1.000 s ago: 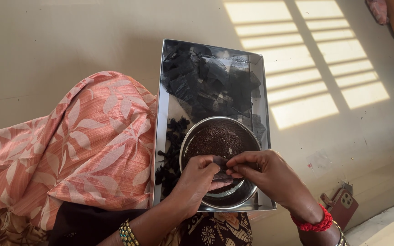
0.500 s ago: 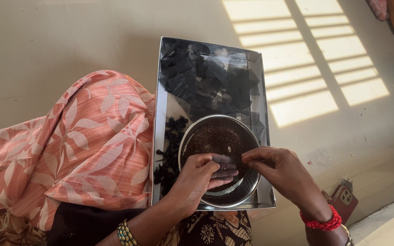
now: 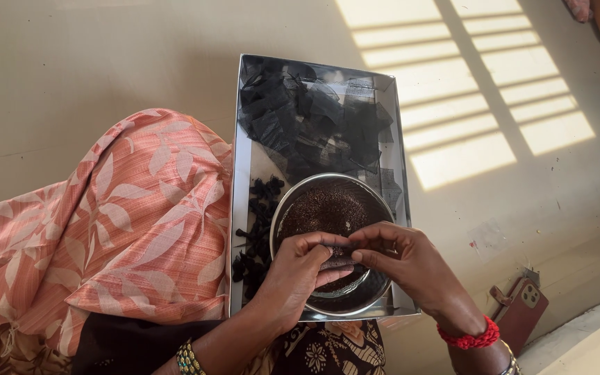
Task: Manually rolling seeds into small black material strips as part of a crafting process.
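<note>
Steel bowl (image 3: pixel 314 201) beneath left hand (image 3: pixel 298 271) and right hand (image 3: pixel 411 260), fingertips together pinching black mesh scrap (image 3: pixel 335 260).

A peach leaf-print cloth (image 3: pixel 112 229) drapes beside the tray, a phone in a reddish case (image 3: pixel 519 312) lies on the sunlit floor (image 3: pixel 71 69).

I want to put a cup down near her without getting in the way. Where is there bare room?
Bare floor lies left of and beyond the tray, and on its right up to the phone. Inside the tray it is crowded: black net pieces, steel bowl, small dark bundles, with the left hand and right hand over the bowl.
</note>
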